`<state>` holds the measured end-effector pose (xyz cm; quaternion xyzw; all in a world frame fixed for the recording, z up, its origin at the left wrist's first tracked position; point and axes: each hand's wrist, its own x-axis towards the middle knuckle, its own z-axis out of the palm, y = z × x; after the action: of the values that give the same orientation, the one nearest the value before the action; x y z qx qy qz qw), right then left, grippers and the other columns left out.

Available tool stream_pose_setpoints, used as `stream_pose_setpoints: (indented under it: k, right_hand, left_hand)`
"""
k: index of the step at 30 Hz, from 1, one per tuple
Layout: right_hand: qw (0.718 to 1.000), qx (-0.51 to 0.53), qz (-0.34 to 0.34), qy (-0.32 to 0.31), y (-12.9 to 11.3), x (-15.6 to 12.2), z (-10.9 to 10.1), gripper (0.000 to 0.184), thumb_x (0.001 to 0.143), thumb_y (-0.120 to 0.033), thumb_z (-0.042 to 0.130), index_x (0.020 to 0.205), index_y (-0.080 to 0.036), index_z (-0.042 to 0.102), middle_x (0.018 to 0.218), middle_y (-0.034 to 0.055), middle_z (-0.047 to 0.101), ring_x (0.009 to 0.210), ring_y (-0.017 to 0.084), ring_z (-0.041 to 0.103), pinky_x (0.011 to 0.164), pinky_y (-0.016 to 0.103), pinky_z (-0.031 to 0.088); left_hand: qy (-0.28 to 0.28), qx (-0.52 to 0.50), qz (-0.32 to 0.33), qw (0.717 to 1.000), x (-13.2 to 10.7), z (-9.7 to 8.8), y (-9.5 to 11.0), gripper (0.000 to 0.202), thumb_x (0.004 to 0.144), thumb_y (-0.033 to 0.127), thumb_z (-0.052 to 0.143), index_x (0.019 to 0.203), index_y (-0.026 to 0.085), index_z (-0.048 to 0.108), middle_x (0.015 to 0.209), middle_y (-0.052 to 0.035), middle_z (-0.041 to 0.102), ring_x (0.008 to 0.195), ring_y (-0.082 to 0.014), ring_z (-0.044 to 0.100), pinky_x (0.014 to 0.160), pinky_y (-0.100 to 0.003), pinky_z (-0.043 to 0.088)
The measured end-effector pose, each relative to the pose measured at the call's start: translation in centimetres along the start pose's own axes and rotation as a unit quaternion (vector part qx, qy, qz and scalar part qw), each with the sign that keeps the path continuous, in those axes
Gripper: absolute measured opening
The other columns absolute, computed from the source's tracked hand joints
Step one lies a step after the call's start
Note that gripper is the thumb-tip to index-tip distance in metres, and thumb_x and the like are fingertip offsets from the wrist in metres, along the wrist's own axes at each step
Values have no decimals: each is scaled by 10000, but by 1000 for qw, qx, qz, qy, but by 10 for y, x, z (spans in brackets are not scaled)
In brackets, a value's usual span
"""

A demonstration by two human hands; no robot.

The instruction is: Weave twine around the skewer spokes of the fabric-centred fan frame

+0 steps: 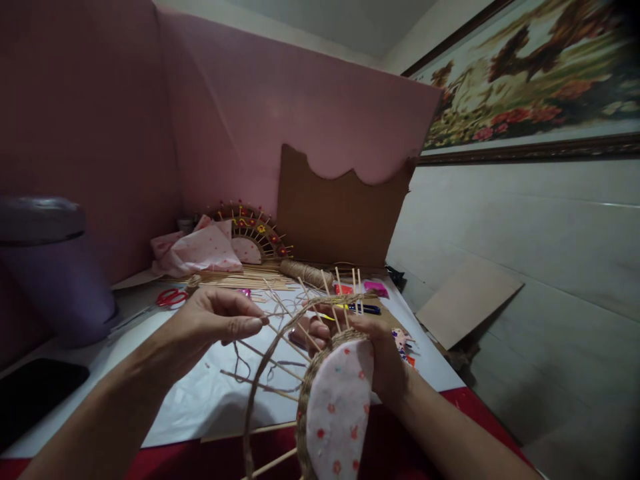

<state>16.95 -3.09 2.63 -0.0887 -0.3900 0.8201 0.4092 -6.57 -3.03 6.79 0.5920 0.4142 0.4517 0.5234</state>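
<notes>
My right hand grips a half-round fan frame from its far side. The frame has a white fabric panel with reddish spots and a woven twine border around its curved edge. Thin wooden sticks radiate from that border, and a braided twine arc runs across them, apart from the border. To the left of the sticks, my left hand is closed in a pinch on a thin strand of twine at the fingertips. Loose loops of string hang below it.
A finished-looking decorated fan leans at the back beside spotted cloth. Red-handled scissors, a twine roll, loose sticks and a dark blue cutter lie on the table. A purple tumbler stands left.
</notes>
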Motion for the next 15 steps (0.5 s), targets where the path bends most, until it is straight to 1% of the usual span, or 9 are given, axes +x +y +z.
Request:
stream_pose_setpoints:
  k: [5,8,12,15]
  right_hand:
    - [1000,3,-21,13,-1,1,4,372,655,-351,537,976,-168,500,793,29,451,756,162,472,670,288,421]
    - [1000,11,-16,11,-3,0,4,372,653,-331,536,984,-165,503,794,30,444,756,161,462,673,287,417]
    - [1000,-4,-3,2,-7,0,6,357,637,-330,550,954,-171,508,814,34,440,766,164,453,699,298,417]
    - [1000,-16,-3,1,-8,0,6,364,634,-340,557,955,-178,503,805,29,437,772,167,456,709,302,420]
  left_hand:
    - [-2,51,-4,999,-4,7,4,103,517,275,766,593,206,753,386,1,528,380,-65,326,374,-205,184]
    - [-4,72,7,997,-6,9,5,105,506,264,773,597,216,757,406,-16,568,381,-65,334,365,-206,163]
    - [2,72,33,997,-7,10,4,95,498,231,777,589,212,757,446,-33,612,389,-72,345,366,-219,159]
    - [16,65,52,996,-6,7,3,82,504,256,776,567,211,750,406,-12,561,381,-68,320,369,-221,156]
